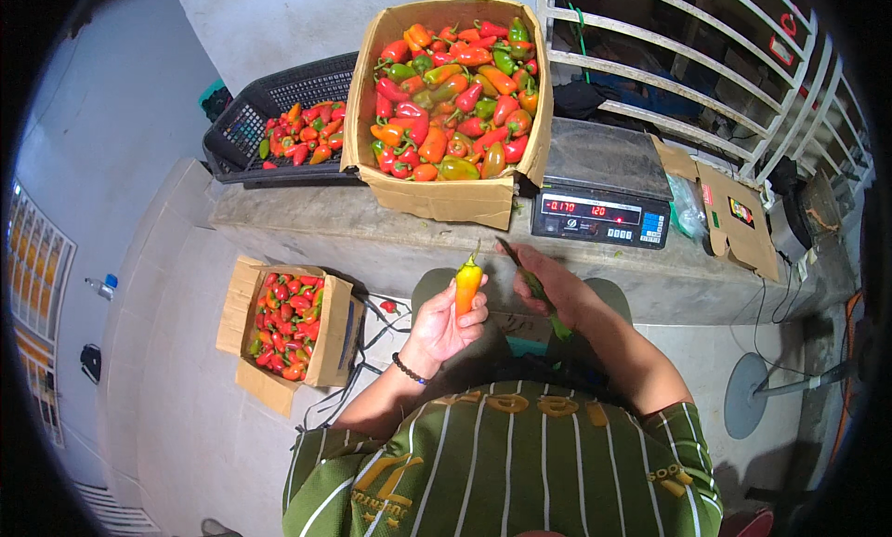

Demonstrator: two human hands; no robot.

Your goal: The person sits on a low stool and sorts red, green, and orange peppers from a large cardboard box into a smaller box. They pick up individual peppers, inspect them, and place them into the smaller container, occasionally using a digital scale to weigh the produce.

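My left hand [446, 323] holds a yellow-orange pepper [467, 284] upright by its lower part, green stem on top. To its right, my right hand [548, 286] grips a slim, dark, knife-like tool [531, 282] with a green lower end. Beyond both hands, a large cardboard box [441, 203] full of red, orange and green peppers sits on the concrete ledge [381, 240]. On the floor at the left, a smaller open box [330, 351] holds mostly red peppers, and a loose red pepper [388, 307] lies beside it.
A black plastic crate [242, 128] of peppers and a digital scale [595, 221] flank the large box. Flattened cardboard [739, 226] lies at the right, below white metal bars [669, 72]. A round stand base [743, 395] is right of me; black straps [367, 337] lie near the small box.
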